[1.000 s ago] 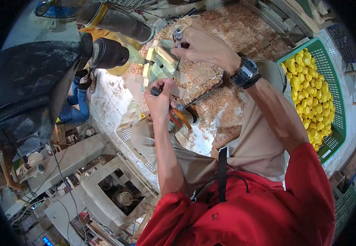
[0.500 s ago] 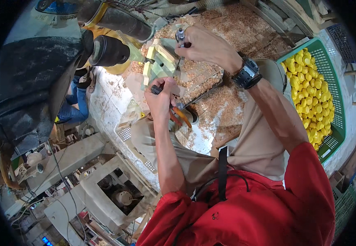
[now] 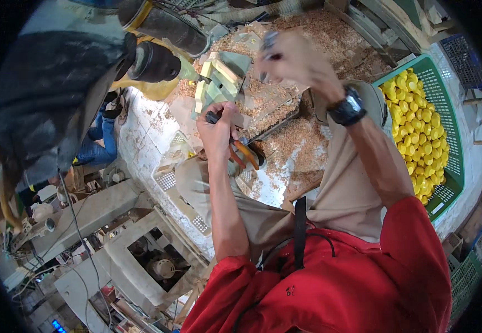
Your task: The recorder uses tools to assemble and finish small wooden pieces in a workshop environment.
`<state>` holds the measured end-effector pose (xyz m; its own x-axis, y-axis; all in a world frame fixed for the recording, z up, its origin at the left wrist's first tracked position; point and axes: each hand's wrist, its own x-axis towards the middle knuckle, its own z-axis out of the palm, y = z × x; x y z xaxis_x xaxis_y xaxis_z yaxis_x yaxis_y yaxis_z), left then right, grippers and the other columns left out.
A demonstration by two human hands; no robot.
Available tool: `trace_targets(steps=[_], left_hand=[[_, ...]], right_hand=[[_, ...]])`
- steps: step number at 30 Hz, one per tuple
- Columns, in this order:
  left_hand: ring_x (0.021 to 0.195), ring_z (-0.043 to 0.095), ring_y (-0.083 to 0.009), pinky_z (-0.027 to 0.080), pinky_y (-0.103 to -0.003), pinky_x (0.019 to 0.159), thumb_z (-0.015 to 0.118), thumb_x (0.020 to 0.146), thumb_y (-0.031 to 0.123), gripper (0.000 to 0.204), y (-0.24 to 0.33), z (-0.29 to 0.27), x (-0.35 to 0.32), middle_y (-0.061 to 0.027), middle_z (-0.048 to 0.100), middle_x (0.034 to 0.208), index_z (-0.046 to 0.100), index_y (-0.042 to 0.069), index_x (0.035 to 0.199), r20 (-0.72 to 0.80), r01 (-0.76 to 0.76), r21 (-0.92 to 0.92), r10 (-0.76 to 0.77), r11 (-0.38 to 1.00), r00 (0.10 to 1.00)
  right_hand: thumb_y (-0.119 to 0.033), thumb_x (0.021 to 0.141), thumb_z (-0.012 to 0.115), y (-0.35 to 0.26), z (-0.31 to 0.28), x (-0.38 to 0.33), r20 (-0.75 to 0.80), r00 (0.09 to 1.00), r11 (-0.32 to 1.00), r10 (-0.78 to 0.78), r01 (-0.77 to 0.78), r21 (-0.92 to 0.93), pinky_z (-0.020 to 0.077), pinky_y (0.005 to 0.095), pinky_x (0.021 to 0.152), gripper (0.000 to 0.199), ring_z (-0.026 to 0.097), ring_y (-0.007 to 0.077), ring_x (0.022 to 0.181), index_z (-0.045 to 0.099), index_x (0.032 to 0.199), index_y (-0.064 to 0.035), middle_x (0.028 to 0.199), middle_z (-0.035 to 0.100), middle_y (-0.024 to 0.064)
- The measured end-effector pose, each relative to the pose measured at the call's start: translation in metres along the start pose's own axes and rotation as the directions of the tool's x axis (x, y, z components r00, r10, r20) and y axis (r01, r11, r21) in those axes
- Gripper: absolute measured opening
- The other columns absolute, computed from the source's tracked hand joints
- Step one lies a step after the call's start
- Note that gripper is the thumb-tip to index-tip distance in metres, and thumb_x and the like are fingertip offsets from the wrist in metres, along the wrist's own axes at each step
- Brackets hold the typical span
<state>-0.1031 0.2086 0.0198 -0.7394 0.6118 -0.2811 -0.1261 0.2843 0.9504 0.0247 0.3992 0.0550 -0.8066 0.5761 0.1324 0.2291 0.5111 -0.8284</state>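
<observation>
My left hand [image 3: 217, 133] is closed around a pair of pliers with orange handles [image 3: 245, 154], which stick out below the palm. A black piece [image 3: 212, 117] shows at its thumb side; whether it belongs to the pliers I cannot tell. Just beyond this hand stands a pale yellow wooden jig [image 3: 210, 77] on a green plate [image 3: 235, 64]. A drill bit [image 3: 204, 80] points at the jig from the black machine spindle [image 3: 155, 65] on the left. My right hand [image 3: 293, 58], smeared by motion, is raised right of the plate with a small metal cylinder [image 3: 269, 40] in its fingers.
A green basket [image 3: 458, 150] full of yellow round pieces [image 3: 418, 130] stands at the right. Wood shavings [image 3: 329, 33] cover the bench and floor. A big dark machine body [image 3: 46, 94] fills the left. A dusty machine frame [image 3: 157, 261] stands lower left.
My right hand has moved right, away from the jig, carrying the metal cylinder. My left hand has stayed nearly in place with the pliers.
</observation>
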Motion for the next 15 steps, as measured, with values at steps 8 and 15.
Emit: trace_targets(steps=[8, 15], left_hand=[[0.037, 0.042, -0.0079, 0.033, -0.023, 0.035, 0.067, 0.089, 0.019, 0.023, 0.003, -0.002, -0.027, -0.0057, 0.061, 0.065, 0.063, -0.002, 0.083, 0.107, 0.112, -0.161, -0.095, 0.981, 0.990], [0.043, 0.042, -0.0049, 0.032, -0.021, 0.038, 0.063, 0.092, 0.025, 0.031, 0.009, 0.005, -0.090, -0.0058, 0.066, 0.079, 0.062, -0.001, 0.109, 0.483, 0.358, -0.344, -0.163, 0.868, 0.860]], right_hand=[[-0.024, 0.092, 0.062, -0.040, -0.020, -0.126, -0.051, 0.965, 0.875, 0.259, -0.211, 0.435, 0.0497, 0.0245, 0.063, 0.030, 0.063, 0.0114, 0.067, 0.068, 0.105, 0.0022, 0.078, 0.068, 0.0074], [-0.014, 0.092, 0.061, -0.072, 0.015, -0.182, -0.273, 0.908, 0.694, 0.319, -0.027, 0.720, 0.0498, 0.0285, 0.078, 0.030, 0.065, 0.0169, 0.083, 0.063, 0.116, 0.0044, 0.093, 0.069, 0.0118]])
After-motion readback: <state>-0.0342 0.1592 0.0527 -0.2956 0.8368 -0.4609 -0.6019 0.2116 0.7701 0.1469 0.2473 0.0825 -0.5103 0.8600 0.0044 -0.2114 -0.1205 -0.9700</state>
